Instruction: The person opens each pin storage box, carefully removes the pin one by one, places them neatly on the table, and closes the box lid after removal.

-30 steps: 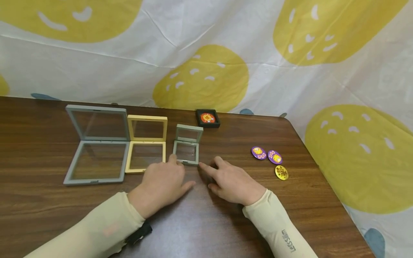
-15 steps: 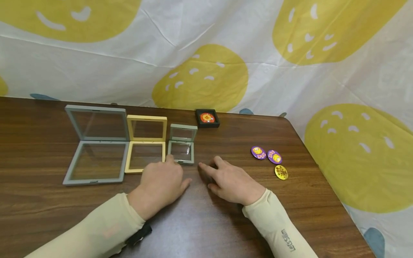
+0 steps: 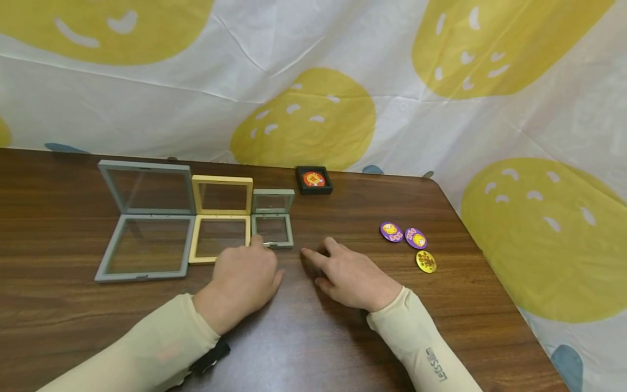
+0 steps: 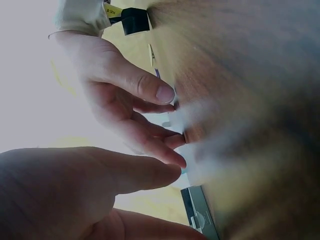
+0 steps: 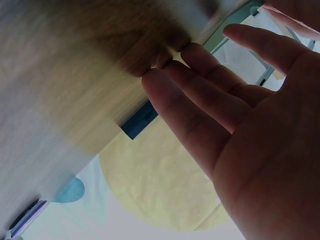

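Observation:
Three hinged display frames with clear panes stand unfolded in a row in the head view: a large grey-blue one, a medium yellow one and a small green one. The small frame sits right beside the yellow one. My left hand has a finger at the front left edge of the small frame, its thumb pointing right. My right hand rests its fingertips on the table to the right of that frame, holding nothing. In the right wrist view its fingers are spread and extended.
On the right of the table lie two purple round badges and a gold one. A black square frame with a red and gold disc lies at the back, near the patterned cloth.
The small green frame has slid left, from a gap away to right beside the yellow frame. My left hand moved slightly left with it; my right hand stayed in place.

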Tool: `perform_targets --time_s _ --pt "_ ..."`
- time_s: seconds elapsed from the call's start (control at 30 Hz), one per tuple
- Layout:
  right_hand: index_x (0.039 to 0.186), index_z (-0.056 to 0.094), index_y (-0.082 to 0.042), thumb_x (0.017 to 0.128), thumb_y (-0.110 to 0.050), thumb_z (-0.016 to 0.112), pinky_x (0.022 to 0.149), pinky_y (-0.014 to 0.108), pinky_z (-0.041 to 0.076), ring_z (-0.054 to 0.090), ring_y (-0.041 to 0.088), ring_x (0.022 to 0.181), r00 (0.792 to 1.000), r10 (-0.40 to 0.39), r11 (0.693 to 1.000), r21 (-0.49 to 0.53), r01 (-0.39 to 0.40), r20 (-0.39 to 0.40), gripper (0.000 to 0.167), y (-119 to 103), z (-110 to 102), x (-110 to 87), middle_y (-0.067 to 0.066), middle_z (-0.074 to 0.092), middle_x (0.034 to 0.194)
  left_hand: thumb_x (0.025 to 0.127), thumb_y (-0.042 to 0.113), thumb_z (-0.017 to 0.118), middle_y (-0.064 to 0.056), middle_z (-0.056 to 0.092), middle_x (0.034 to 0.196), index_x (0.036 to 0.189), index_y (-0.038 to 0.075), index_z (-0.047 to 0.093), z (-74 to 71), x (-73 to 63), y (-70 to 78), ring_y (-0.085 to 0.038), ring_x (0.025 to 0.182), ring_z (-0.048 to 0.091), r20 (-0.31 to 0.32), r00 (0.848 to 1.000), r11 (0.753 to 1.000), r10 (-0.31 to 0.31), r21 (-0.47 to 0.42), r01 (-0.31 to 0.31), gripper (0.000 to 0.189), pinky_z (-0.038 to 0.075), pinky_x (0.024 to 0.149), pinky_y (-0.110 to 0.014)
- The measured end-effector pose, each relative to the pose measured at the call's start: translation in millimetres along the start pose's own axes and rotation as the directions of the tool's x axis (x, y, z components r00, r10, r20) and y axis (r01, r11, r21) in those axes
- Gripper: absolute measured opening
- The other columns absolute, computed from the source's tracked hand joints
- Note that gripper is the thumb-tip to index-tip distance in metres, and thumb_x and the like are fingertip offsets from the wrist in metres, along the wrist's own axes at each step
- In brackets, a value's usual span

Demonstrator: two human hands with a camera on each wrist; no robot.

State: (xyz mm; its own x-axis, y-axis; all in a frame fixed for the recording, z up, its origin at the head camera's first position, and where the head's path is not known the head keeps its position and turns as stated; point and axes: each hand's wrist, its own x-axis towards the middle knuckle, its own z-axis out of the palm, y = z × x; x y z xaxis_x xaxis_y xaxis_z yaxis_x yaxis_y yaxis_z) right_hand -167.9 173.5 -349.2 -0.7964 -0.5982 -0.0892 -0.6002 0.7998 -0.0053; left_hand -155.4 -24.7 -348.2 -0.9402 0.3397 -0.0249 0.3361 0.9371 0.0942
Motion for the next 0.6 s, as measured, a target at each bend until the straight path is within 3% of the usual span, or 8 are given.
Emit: perform_targets --time_s 0.4,0.53,0.6 --pt "0.138 0.050 -0.015 0.087 -0.023 0.065 0.077 0.039 0.053 0.061 0.021 0.096 1.000 0.000 1.000 -0.001 0.000 0.008 0.054 1.1 -0.8 0.3 0.009 0.053 0.116 0.089 0.024 0.054 -0.018 0.063 0.100 0.078 0.006 0.071 0.8 -1.4 1.9 -0.027 0.064 0.064 -0.048 0.999 1.000 -0.008 -0.010 0.007 0.027 0.048 0.047 -0.043" --pt "0.138 0.050 -0.015 0.087 -0.022 0.065 0.076 0.039 0.053 0.061 0.021 0.095 1.000 0.000 1.000 0.003 0.000 0.009 0.053 1.3 -1.0 0.4 0.009 0.053 0.116 0.088 0.030 0.058 -0.018 0.062 0.105 0.102 -0.002 0.068 0.5 -5.0 4.7 -0.022 0.056 0.060 -0.106 0.994 1.000 0.013 0.027 -0.010 0.036 0.046 0.044 -0.039" --pt "0.137 0.051 -0.015 0.087 -0.022 0.065 0.076 0.039 0.053 0.061 0.021 0.096 1.000 0.000 1.000 0.006 0.000 0.004 0.053 1.5 -0.8 0.4 0.008 0.054 0.116 0.086 0.033 0.062 -0.016 0.063 0.102 0.107 -0.003 0.066 1.9 -7.6 7.7 -0.020 0.053 0.058 -0.166 0.983 0.996 0.077 0.049 -0.070 0.042 0.046 0.042 -0.037"
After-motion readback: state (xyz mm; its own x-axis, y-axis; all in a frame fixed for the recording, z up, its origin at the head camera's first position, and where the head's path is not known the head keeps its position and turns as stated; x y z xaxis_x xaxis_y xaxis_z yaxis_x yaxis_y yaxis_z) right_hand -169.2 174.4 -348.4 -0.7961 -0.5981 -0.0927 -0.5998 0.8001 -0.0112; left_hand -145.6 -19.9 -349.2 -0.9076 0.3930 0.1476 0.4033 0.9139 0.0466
